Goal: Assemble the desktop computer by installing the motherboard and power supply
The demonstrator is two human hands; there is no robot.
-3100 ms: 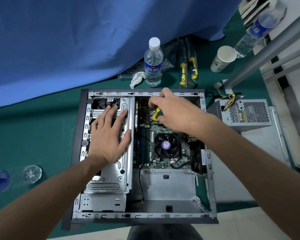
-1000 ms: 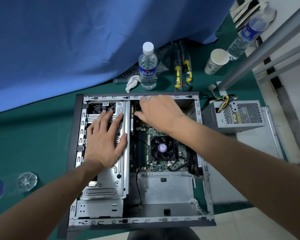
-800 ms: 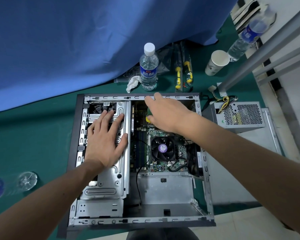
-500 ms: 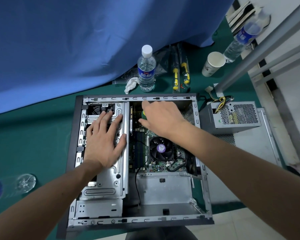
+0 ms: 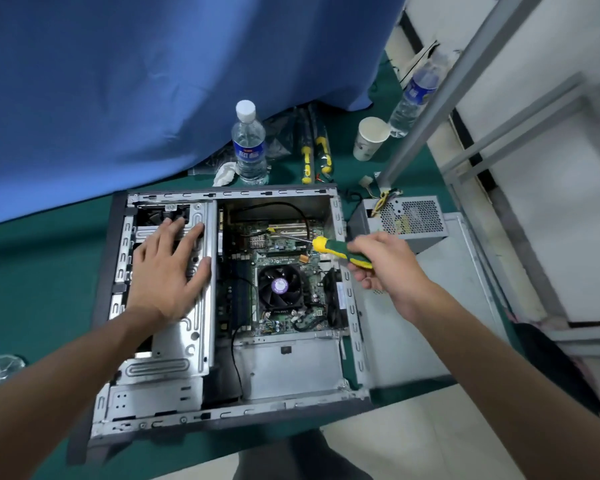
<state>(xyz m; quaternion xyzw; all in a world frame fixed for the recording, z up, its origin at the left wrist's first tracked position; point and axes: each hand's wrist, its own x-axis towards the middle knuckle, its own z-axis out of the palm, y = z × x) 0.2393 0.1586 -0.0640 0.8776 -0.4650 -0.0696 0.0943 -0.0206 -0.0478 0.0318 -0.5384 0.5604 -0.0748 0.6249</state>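
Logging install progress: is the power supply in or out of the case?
Out: the power supply sits on the table beside the case.

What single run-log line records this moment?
left hand: flat on drive cage | right hand: holds screwdriver | motherboard: in case | power supply: outside

A water bottle (image 5: 249,147), crumpled tissue (image 5: 225,173) and paper cup (image 5: 370,138) stand near the blue curtain (image 5: 153,81)
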